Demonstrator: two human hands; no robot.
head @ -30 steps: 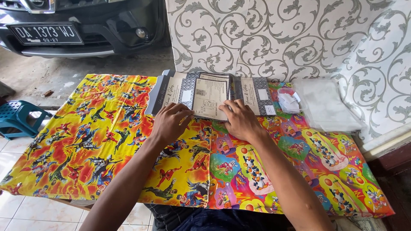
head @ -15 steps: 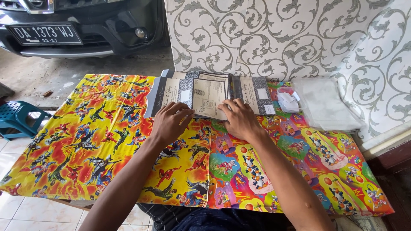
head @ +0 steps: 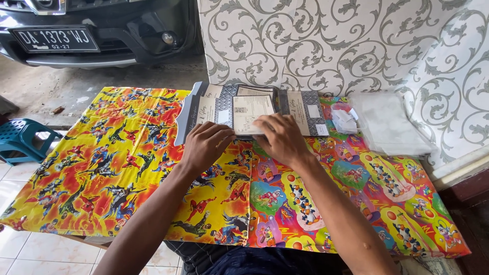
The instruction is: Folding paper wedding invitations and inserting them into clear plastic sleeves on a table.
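Pressing flat, both open hands, left and right, rest on seemingly paper booklets atop glossy cartoon wrapping sheets.

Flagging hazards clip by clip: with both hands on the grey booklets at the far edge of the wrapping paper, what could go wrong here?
1. The left hand and right hand press on overlapping grey booklets; a sideways push could fan them out of line.
2. The yellow wrapping sheet overhangs the table's near edge, so dragging might crease or slide it.
3. The clear plastic bags lie close beside the right hand; a sweep could knock them away.
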